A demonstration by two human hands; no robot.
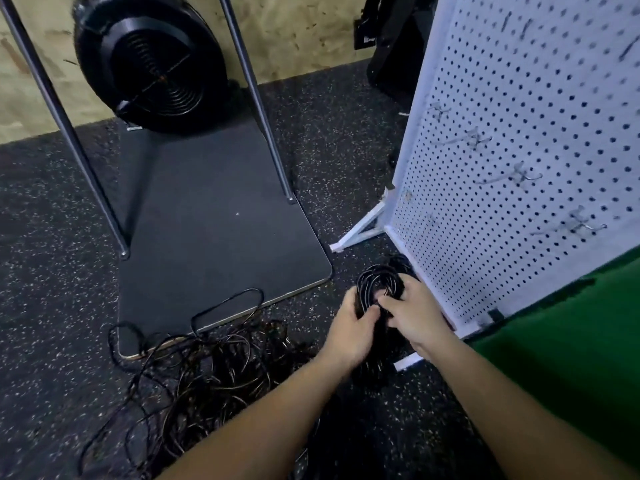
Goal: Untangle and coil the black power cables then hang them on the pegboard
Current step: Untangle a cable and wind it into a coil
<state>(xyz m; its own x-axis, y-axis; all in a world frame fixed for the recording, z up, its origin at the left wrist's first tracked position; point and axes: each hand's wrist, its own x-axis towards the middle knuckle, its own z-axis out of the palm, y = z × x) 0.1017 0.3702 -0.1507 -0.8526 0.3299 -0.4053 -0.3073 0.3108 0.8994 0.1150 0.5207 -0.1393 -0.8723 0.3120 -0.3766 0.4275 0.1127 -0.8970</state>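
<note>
While left hand and right hand both grip one cable coil, one tangled pile beside pegboard.

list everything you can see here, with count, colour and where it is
coiled cable: one, black, held in both hands by the pegboard's foot
tangled cables: one pile, black, on the floor lower left
pegboard: one, white, standing at right, metal hooks on it
board: one, dark, flat on the floor
fan: one, black, against the far wall
poles: two, dark, slanting onto the board
left hand: grips the coil
right hand: pinches the coil
</note>
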